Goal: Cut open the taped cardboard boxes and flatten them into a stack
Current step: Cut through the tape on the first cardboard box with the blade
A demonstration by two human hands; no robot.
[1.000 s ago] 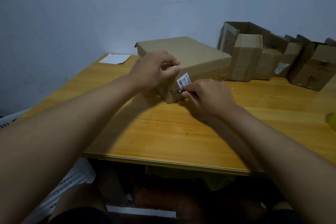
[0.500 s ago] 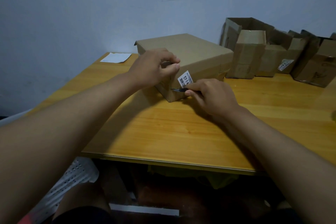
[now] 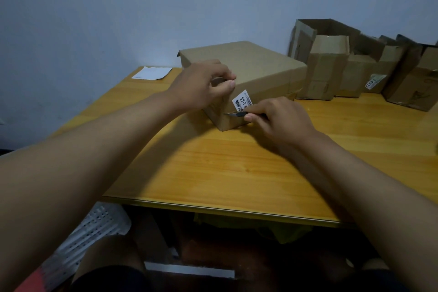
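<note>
Only 1 view here, the head camera looking down over both bare forearms at a yellow-orange wooden table. A closed brown cardboard box sits on it, turned so 1 corner points at the person, with a small white printed label stuck on the near right face. The left hand is curled over the top near corner of that box, fingers on the lid and thumb pressed against the side, so it's gripping the box itself. The right hand rests low on the table just beside the box and pinches a thin dark-handled knife, blade lying roughly level with its tip touching the box's side just under the label, right by the corner edge. Can't tell if the tip is actually in the cardboard or only on the surface. Back right against the pale blue-grey wall there's a row of opened brown cardboard boxes standing with their flaps up, the nearest one just beside the closed box, and 1 further along has its own white sticker. A flat white sheet of paper lies at the far left corner of the table. Under the table on the left is a white perforated plastic basket, partly hidden by the arm.
</note>
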